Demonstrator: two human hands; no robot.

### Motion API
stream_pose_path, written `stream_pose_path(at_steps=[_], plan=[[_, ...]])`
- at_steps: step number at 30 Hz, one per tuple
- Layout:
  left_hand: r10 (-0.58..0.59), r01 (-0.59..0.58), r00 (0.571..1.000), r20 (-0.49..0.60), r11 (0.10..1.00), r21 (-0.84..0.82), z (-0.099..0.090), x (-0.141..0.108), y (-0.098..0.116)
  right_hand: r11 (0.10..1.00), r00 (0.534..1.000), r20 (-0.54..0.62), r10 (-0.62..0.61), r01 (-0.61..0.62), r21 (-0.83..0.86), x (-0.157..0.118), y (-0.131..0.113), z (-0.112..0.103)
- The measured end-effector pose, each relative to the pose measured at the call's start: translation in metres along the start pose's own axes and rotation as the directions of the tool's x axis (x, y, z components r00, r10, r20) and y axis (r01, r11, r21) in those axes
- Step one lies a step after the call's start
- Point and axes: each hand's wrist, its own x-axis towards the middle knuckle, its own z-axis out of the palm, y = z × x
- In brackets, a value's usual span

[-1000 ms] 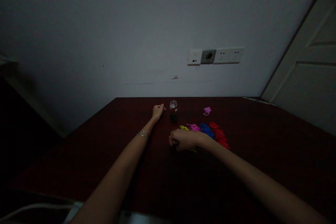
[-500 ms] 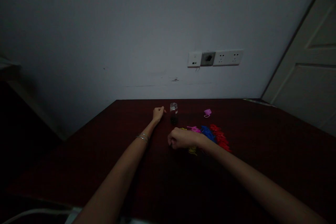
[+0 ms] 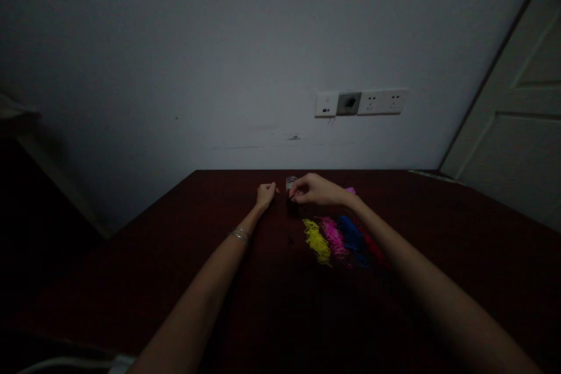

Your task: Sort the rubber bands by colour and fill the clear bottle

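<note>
My right hand [image 3: 315,190] is closed in a pinch in front of a small clear glass jar [image 3: 291,180]. Something dark shows at its fingertips, too small and dim to name; the hand hides much of the jar's lower part. Left of the jar, my left hand [image 3: 265,194] rests on the table as a loose fist, with nothing visible in it. Below my right hand lie thin strands in heaps: yellow strands [image 3: 318,242], pink strands [image 3: 335,239], blue strands [image 3: 350,236] and red strands [image 3: 372,245], the red partly behind my forearm.
A few dark bits [image 3: 290,240] lie on the dark red table [image 3: 245,315] left of the yellow heap. A purple item [image 3: 350,190] shows behind my right wrist. The wall [image 3: 245,70] with its socket panel [image 3: 381,103] rises at the table's back; a door [image 3: 517,105] stands right.
My right hand has moved up and away from over the strands to the jar, uncovering the yellow and pink heaps. My left hand stays in place. The view has tilted slightly.
</note>
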Motion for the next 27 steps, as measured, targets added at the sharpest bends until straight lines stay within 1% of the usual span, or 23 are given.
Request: stream_pose_path(at_steps=[2, 4, 7, 11, 17, 21, 27], plan=[[-0.012, 0.013, 1.000, -0.002, 1.000, 0.020, 0.000, 0.000, 0.001, 0.998, 0.997, -0.055, 0.057, -0.056, 0.018, 0.007, 0.000, -0.021], [-0.014, 0.015, 1.000, -0.008, 0.999, 0.035, 0.000, -0.001, 0.002, 0.994, 0.991, -0.089, 0.103, -0.105, -0.010, 0.015, 0.000, -0.037], [-0.003, 0.003, 1.000, -0.014, 0.999, 0.032, 0.000, -0.001, 0.002, 0.984, 0.986, -0.095, 0.135, -0.145, -0.104, 0.029, 0.005, -0.050], [-0.009, 0.010, 1.000, -0.026, 0.999, 0.033, 0.000, -0.001, 0.001, 0.956, 0.981, -0.047, 0.187, -0.193, -0.223, 0.046, 0.007, -0.052], [-0.005, 0.005, 1.000, -0.017, 0.999, 0.042, -0.002, -0.002, 0.002, 0.906, 0.977, -0.009, 0.212, -0.200, -0.372, 0.063, -0.005, -0.049], [0.007, -0.006, 1.000, -0.012, 0.999, 0.045, -0.003, -0.004, 0.005, 0.867, 0.967, -0.002, 0.256, -0.230, -0.443, 0.067, -0.009, -0.048], [0.003, -0.002, 1.000, -0.021, 0.999, 0.038, -0.003, -0.003, 0.004, 0.866, 0.972, 0.006, 0.236, -0.208, -0.455, 0.066, -0.006, -0.046]])
